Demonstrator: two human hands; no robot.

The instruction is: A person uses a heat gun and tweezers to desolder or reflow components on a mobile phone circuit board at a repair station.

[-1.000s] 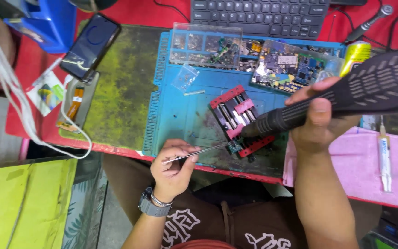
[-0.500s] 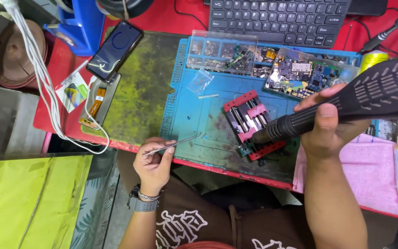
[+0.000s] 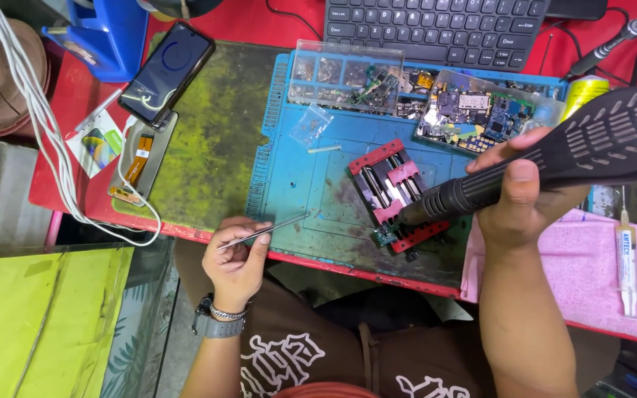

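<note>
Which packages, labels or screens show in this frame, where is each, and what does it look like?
Phone: upper left on the green mat, tilted, screen lit dark blue with a ring shape.
Card: left of the mat on the red table, white with a picture of colourful phones.
Syringe: far right on the pink cloth, slim, white, labelled.
Plastic bag: on the blue mat, small, clear.
Can: upper right, yellow-green.

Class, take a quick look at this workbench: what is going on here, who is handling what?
A person works at a blue repair mat. The right hand holds a black hot-air tool, its nozzle aimed at the lower end of a red board clamp. The left hand holds metal tweezers at the mat's near edge, apart from the clamp. A smartphone lies to the left, a keyboard behind.
</note>
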